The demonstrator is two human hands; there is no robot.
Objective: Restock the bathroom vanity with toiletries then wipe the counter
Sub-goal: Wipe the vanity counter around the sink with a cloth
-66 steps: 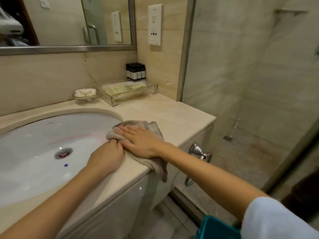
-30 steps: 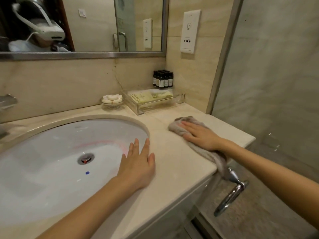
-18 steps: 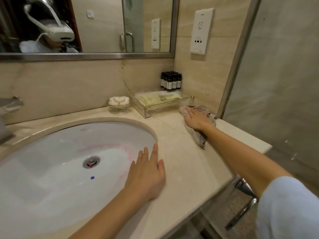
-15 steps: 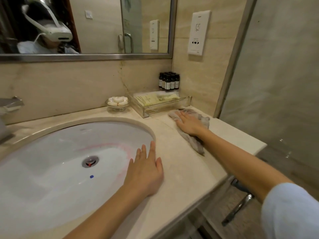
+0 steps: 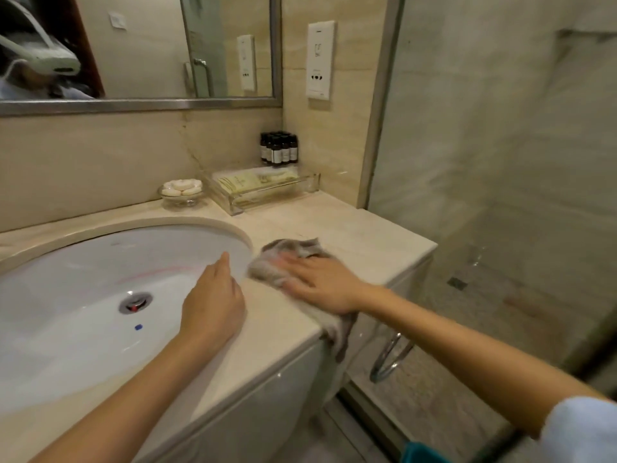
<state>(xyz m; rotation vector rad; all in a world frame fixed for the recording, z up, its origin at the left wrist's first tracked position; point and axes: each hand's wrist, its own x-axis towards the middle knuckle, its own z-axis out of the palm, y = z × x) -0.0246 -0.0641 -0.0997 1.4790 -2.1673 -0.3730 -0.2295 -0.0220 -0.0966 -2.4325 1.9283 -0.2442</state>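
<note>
Starting far left w/ the white sink (image 5: 76, 272), drain plug (image 5: 135, 302) down in its bottom. Behind the sink's back rim, got a small glass soap dish (image 5: 182, 192) w/ white soap pieces in it. At the sink's right rim, seeing the left hand (image 5: 213, 302): fingers loose & fairly straight, gripping nothing. Can't tell if touching the rim or just over it. Back-right of the sink, spotted a clear tray (image 5: 267, 199) holding pale packets, plus a cluster of dark lil bottles (image 5: 279, 150) in the corner behind that. Just right of the sink rim, found the grey cloth (image 5: 293, 249) lying on the beige counter (image 5: 374, 235), near end drooping over the front edge. Pressing down on that cloth w/ the right hand (image 5: 320, 285), palm flat, fingers spread, not curled round it (bit blurry tho). Up on the wall, above & right of the sink, noting a white socket plate (image 5: 320, 60). Lower down, right of the sink & under the counter, a chrome cabinet handle (image 5: 390, 355), then shower glass (image 5: 500, 162) farthest right.
</note>
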